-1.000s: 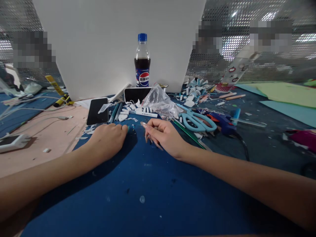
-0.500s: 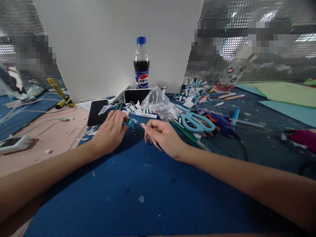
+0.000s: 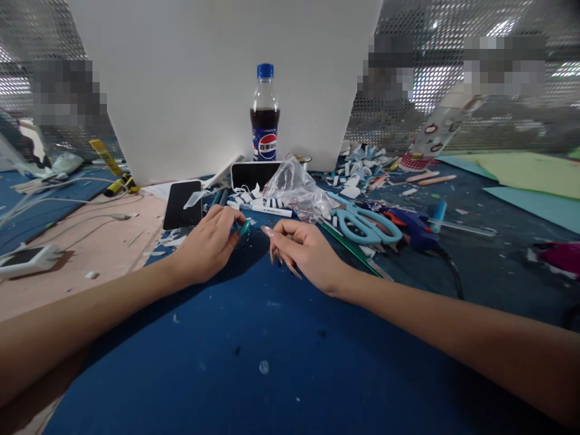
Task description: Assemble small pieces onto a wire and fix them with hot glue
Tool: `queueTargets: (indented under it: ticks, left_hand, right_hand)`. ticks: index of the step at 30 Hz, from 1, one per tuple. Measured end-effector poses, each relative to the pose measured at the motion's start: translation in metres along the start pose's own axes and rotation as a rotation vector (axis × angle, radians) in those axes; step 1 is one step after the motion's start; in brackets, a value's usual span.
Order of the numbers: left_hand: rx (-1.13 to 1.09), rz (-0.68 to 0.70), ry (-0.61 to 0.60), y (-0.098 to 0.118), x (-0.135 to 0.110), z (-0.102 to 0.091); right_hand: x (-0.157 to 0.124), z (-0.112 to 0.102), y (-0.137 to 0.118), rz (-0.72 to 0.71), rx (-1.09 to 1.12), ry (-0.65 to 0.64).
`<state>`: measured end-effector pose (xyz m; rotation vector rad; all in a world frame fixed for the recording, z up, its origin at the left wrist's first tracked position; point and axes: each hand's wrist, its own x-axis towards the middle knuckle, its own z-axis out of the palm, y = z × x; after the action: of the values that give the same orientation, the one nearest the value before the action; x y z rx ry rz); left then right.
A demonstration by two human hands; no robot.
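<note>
Fingers [image 3: 229, 212] of my left hand [image 3: 203, 248] are narrowed round a small green piece [image 3: 245, 228], which I hold just above the tabletop [image 3: 290, 338], nearer its far edge than its near edge. My right hand [image 3: 310, 254] is just to the right of it, apart from the piece, the thumb and first finger drawn close together and the others curled loosely under; I cannot tell whether anything is between them.

Beyond my left hand a black phone [image 3: 182, 208] lies flat, with a pale strip across its right side. A second phone [image 3: 251, 175] leans upright toward the far edge, and behind it a cola bottle [image 3: 265, 136] with a blue cap stands in front of a big white panel [image 3: 217, 78]. In front of the bottle are a white marker [image 3: 274, 211] and a crumpled clear bag [image 3: 299, 193].

On the right of my right hand, a long green strip [image 3: 347, 241] slants toward the near edge, with light blue scissors [image 3: 365, 226] beside it. Farther toward the right edge lies a blue glue gun [image 3: 419, 234]. Cut scraps [image 3: 362, 166] are heaped toward the far edge, and coloured paper sheets [image 3: 528, 172] lie toward the far right corner.
</note>
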<state>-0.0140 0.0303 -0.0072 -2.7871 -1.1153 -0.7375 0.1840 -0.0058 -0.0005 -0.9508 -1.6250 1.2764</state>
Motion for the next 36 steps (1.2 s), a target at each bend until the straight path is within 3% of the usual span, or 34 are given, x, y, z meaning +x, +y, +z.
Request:
queueTargets:
  ticks: [13,20,26,36]
  left_hand:
    - [0.006,0.009,0.070,-0.003,-0.001,0.000]
    - [0.073,-0.066,0.138,-0.004,0.000,0.002]
    - [0.176,-0.062,0.052,-0.009,0.010,0.007]
    - [0.115,-0.131,-0.112,-0.013,0.015,0.013]
  right_hand:
    - [-0.001,-0.002,0.002,-0.023,-0.011,-0.021]
    - [-0.001,-0.002,0.003,-0.028,-0.010,-0.020]
    - [0.000,-0.001,0.002,-0.028,0.004,-0.026]
    - [0.000,0.000,0.001,-0.033,0.001,-0.027]
